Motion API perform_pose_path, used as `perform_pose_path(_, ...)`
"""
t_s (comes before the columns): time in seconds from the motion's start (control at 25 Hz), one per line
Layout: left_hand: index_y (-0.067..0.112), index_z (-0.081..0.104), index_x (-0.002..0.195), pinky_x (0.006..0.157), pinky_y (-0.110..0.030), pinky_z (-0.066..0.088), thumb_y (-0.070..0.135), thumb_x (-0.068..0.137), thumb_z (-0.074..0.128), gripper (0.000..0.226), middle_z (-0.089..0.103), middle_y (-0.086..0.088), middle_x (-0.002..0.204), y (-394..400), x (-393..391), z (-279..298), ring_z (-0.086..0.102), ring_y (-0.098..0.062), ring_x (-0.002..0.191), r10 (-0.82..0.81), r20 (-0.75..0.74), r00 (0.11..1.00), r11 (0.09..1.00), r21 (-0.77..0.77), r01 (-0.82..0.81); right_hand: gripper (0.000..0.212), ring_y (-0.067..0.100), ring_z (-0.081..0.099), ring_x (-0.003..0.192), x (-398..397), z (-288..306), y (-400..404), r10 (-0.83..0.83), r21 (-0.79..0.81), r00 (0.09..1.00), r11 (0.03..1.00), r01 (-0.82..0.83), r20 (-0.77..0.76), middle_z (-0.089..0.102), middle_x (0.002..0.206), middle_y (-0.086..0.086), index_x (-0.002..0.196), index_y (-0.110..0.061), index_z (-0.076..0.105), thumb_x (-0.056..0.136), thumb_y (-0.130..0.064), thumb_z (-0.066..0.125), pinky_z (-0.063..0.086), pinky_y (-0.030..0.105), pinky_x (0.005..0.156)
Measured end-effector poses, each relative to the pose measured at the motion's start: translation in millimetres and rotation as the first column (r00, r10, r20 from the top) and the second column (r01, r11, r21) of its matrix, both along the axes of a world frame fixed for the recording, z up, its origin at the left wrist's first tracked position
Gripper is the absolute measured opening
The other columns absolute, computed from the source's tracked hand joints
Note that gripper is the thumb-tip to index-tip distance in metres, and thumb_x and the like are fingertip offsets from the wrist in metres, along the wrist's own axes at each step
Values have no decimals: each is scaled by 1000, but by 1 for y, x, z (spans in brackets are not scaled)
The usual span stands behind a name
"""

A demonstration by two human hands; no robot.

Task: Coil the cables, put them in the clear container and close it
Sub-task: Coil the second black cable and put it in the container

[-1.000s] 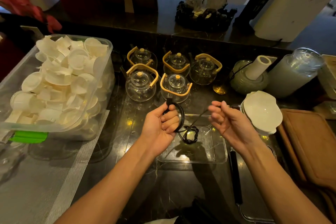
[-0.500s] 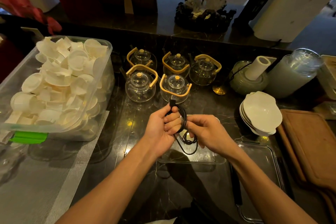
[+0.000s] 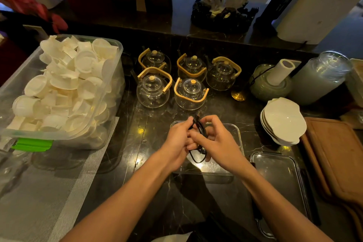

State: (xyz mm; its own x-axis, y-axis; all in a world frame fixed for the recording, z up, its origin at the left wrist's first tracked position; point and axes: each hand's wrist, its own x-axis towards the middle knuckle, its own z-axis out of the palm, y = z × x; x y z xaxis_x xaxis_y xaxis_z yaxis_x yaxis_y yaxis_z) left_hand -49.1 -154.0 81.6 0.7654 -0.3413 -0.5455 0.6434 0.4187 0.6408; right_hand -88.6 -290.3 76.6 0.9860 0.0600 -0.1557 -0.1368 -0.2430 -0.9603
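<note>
Nearest, two bare forearms reaching forward over a dark marble counter. To the right of them, a clear lid lying flat, set aside, probably so the box stays open for loading. Just beyond, left hand and right hand meeting directly above the clear container, likely so the bundle can drop straight in. Left fingers curled around a small coil of black cable, holding the loops together; right fingers curled at the same coil, seemingly pinching a strand to tidy or wrap it, exact grip hard to make out. One plug end sticking up between the hands, a loose loop hanging below. Coil not yet inside the container. Farther back, five glass teapots, stacked white bowls at right, a large tub of white cups at left.
</note>
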Motion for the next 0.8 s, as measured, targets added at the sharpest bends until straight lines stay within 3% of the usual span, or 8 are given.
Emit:
perform_pose_path(0.16, 11, 56, 85, 37, -18, 20, 22, 109, 38, 32, 31, 8, 49, 5, 1, 1, 24, -2, 36, -26, 5, 1000, 1000, -16, 26, 13, 10, 65, 60, -3, -6, 2, -99, -55, 976, 992, 111, 196, 70, 77, -5, 112, -35, 65, 100, -31, 66, 53, 31, 43)
perform_pose_path(0.28, 10, 56, 83, 38, -17, 21, 22, 109, 39, 32, 32, 8, 50, 5, 0, 0, 25, -2, 37, -50, 19, 999, 999, 23, 49, 7, 14, 60, 59, -5, -9, 1, -83, -130, 976, 985, 111, 203, 68, 77, -1, 104, -35, 66, 99, -31, 67, 53, 42, 45)
perform_pose_path(0.32, 10, 56, 84, 39, -17, 23, 22, 109, 40, 33, 32, 8, 50, 5, 0, -1, 25, -2, 38, -54, 30, 998, 998, 37, 53, 6, 12, 59, 58, -6, -10, -1, -74, -162, 979, 981, 105, 189, 67, 75, -2, 102, -34, 67, 98, -29, 68, 53, 41, 45)
perform_pose_path(0.4, 9, 57, 85, 41, -18, 25, 24, 109, 40, 33, 32, 7, 51, 6, 0, -4, 26, -3, 41, -68, 63, 996, 995, 81, 63, 6, 3, 57, 60, -5, -12, -2, 16, -343, 971, 937, 69, 238, 64, 75, -13, 101, -28, 69, 97, -24, 69, 45, 24, 50)
perform_pose_path(0.48, 8, 58, 87, 41, -19, 26, 25, 109, 40, 33, 32, 7, 52, 7, 0, -7, 26, -3, 41, -86, 68, 994, 993, 85, 80, 5, -2, 57, 65, -6, -14, -1, 70, -469, 954, 880, 78, 292, 64, 87, -15, 102, -21, 69, 97, -20, 67, 43, 19, 57)
perform_pose_path(0.56, 9, 55, 86, 39, -18, 26, 26, 109, 41, 32, 32, 8, 50, 7, 1, -9, 26, -3, 39, -88, 23, 996, 996, 28, 87, 4, 6, 61, 64, -4, -9, 0, -40, -315, 965, 941, 124, 260, 65, 94, -3, 102, -21, 68, 99, -20, 65, 52, 32, 53)
perform_pose_path(0.64, 11, 52, 82, 37, -17, 25, 27, 107, 44, 32, 31, 9, 49, 10, 1, -13, 26, -3, 36, -77, -62, 995, 996, -47, 75, 3, 18, 62, 56, 2, 5, -4, -186, 46, 972, 982, 181, 146, 69, 91, 9, 101, -20, 65, 102, -20, 62, 53, 36, 45)
perform_pose_path(0.8, 10, 51, 79, 35, -18, 23, 23, 99, 49, 24, 31, 8, 50, 19, 0, -14, 27, -4, 36, -66, -215, 974, 937, -348, -14, 8, 12, 56, 51, 13, 29, -34, -345, 466, 938, 830, 307, -3, 75, 95, 9, 105, -17, 63, 105, -20, 56, 47, 24, 44)
